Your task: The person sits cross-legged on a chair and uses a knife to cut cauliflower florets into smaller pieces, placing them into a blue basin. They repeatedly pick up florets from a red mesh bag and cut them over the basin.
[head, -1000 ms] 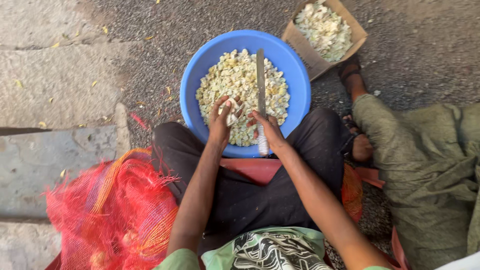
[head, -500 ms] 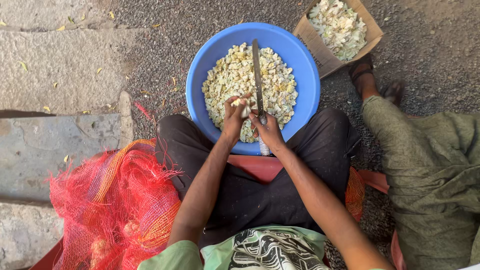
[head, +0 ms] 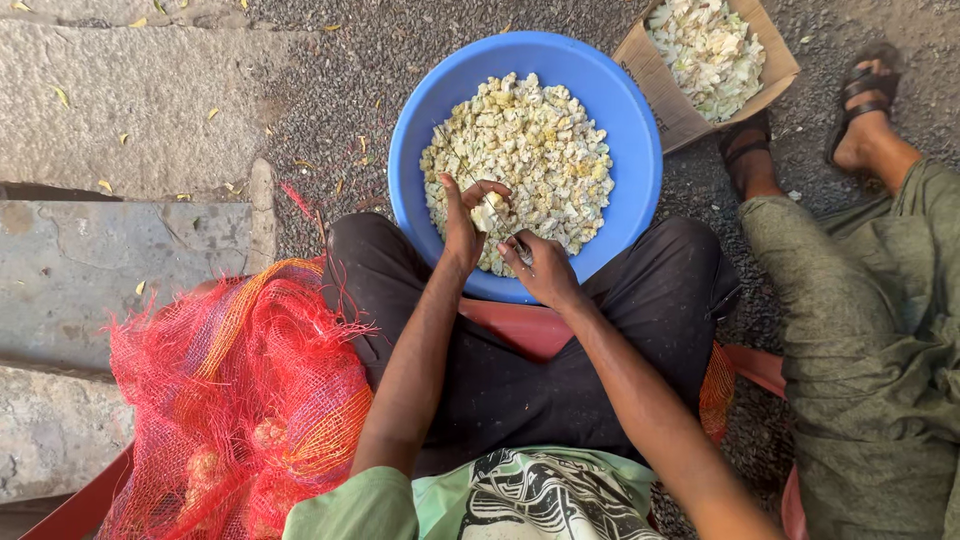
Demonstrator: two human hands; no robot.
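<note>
Gravel ground (head: 330, 90) beside stone slabs (head: 110, 260), under blue basin (head: 640, 170).

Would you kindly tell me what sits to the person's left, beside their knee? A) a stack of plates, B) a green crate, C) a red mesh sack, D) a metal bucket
C: a red mesh sack lies slumped on the ground on the person's left, beside the dark trousers, while the left hand and the right hand work with a knife over the blue tub of pale chopped pieces.

Left hand (head: 462, 222) holds piece (head: 487, 214); right hand (head: 543, 272) holds knife (head: 480, 188).
</note>
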